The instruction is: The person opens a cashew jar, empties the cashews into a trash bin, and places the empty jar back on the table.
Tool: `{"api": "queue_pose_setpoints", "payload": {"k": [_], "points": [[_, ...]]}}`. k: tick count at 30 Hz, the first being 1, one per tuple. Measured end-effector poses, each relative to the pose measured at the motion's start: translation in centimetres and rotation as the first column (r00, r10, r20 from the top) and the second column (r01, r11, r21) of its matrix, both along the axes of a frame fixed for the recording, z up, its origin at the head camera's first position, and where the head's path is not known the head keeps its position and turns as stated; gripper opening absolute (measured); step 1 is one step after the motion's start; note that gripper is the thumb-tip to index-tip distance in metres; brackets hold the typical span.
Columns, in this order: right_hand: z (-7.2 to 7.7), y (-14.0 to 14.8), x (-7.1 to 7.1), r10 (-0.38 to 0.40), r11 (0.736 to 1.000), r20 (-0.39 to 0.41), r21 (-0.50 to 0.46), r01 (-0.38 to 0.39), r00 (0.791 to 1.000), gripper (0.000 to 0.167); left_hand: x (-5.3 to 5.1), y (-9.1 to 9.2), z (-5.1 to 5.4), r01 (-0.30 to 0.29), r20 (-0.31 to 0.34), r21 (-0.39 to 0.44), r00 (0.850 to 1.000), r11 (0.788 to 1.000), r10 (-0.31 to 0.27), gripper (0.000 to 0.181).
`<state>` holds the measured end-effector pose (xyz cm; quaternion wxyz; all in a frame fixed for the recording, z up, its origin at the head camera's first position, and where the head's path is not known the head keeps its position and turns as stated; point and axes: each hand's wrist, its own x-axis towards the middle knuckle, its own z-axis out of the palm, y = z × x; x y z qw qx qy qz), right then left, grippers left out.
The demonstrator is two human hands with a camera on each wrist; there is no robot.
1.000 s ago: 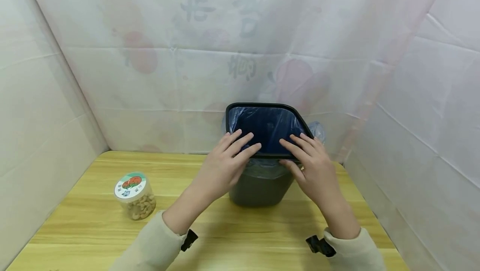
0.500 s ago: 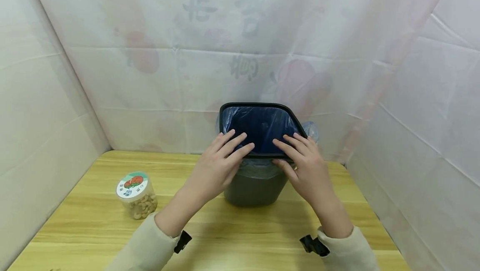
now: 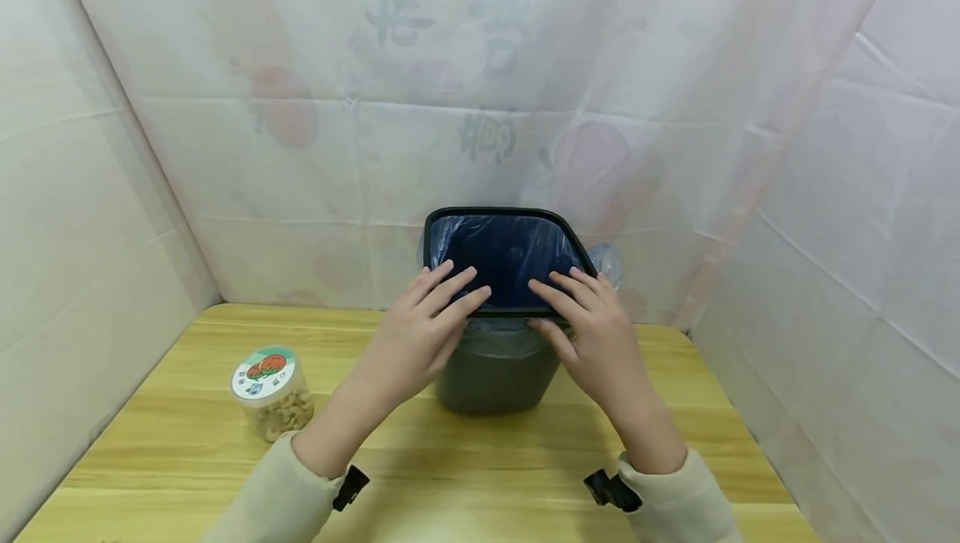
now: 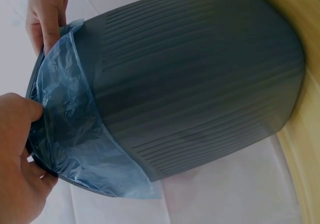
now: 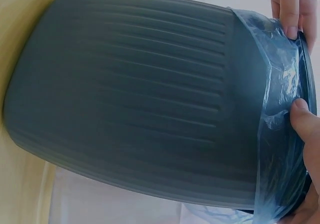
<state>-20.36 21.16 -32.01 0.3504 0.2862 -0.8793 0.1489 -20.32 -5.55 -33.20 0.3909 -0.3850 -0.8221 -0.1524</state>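
Observation:
A dark grey trash can [image 3: 495,380] with a black rim stands upright on the table, lined with a thin blue plastic bag [image 4: 80,119]. The bag's edge is folded down over the outside of the rim. At the near left part of the rim, my left hand [image 3: 412,339] grips it, fingers over the inside and thumb outside on the bag. My right hand [image 3: 600,339] holds the near right part likewise, its thumb [image 5: 302,116] on the bag outside. In the head view, the hands cover parts of the rim.
On the left of the wooden table [image 3: 480,476] stands a clear jar [image 3: 273,393] of cashews with a printed lid. A fabric backdrop [image 3: 360,159] hangs close behind the trash can, with white cloth walls at both sides.
The trash can has slid to the left along the table, with both hands on its rim moving along with it. The jar of cashews stays in place.

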Motion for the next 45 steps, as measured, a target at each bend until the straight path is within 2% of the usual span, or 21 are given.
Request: {"api": "queue_pose_setpoints", "payload": {"k": [25,45], "points": [[0.2,-2.7,-0.4,0.018,1.0,-0.014,-0.011,-0.018,1.0,0.048,0.1,-2.4,0.1,0.018,0.008,0.061,1.0,0.998,-0.019,0.046],[0.6,-4.1,-2.0,0.012,1.0,0.031,-0.007,-0.012,0.999,0.046,-1.6,-3.6,0.0,0.016,0.03,0.091,0.999,0.996,-0.019,0.044]]}}
